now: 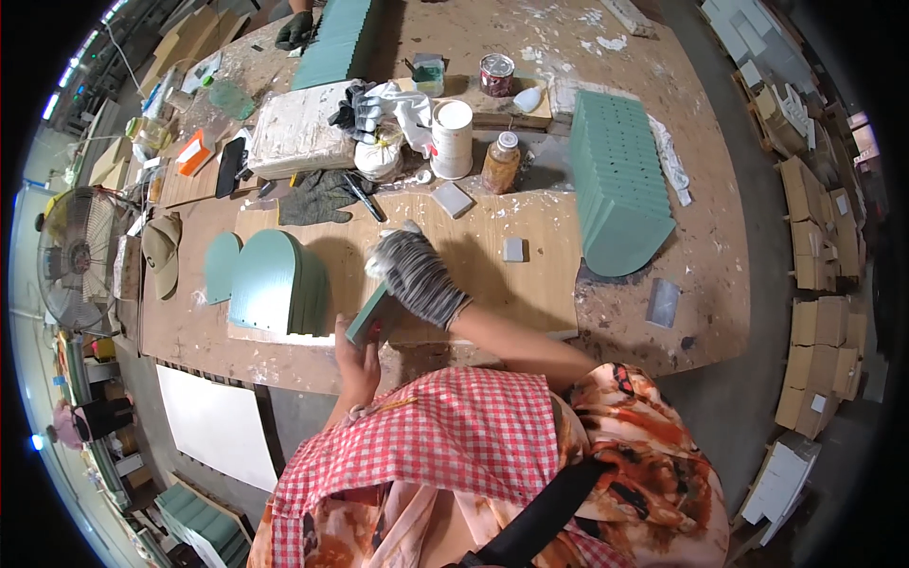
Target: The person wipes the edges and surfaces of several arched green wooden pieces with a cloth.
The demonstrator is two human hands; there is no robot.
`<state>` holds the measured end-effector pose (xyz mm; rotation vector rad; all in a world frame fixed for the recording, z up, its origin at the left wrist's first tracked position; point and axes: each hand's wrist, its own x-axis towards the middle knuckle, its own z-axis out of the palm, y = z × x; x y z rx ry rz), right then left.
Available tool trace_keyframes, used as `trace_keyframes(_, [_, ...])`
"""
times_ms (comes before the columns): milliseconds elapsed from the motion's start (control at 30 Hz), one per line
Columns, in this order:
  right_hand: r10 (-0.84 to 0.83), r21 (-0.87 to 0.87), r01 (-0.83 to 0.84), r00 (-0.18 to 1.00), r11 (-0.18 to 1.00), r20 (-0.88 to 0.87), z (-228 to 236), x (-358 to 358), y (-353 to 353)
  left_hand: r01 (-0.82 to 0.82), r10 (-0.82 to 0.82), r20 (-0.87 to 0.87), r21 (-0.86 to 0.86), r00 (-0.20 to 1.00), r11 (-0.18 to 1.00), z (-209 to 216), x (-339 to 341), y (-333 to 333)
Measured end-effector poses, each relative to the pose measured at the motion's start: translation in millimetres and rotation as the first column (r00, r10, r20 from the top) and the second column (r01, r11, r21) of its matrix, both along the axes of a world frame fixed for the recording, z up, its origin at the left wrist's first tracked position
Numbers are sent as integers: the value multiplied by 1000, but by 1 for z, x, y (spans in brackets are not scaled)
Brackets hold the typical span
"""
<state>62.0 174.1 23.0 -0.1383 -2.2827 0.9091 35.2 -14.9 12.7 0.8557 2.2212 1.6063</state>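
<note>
My bare left hand (357, 367) grips the lower end of a green panel (369, 317), which stands tilted on its edge near the table's front. My right hand (421, 275), in a grey striped glove, is closed at the panel's upper end. Its fingertips and whatever they hold are hard to make out. To the left stands a row of green round-topped panels (262, 284), with one more such panel (222, 267) beside it. A small grey block (512, 250) lies on the wooden board (464, 293) to the right of my glove.
A long row of green panels (620, 180) stands at right. Behind the board are a white canister (453, 142), a jar of brown liquid (501, 166), a dark glove (317, 199) and a marker (365, 197). Another person's gloved hand (295, 31) shows at the far edge.
</note>
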Motion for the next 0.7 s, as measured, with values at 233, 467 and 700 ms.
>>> trace_keyframes(233, [-34,-423,145,965,895,259,-42,5,43,-87,29,214,265,976,960,-10,-12,-7])
trace_keyframes(467, [-34,-872,-43,997,487,-68,-19,-7,8,-130,28,242,418,970,899,18,-13,-9])
trace_keyframes(700, [73,-924,-284,959,256,-274,-27,4,-18,-157,165,41,586,986,795,61,-9,-3])
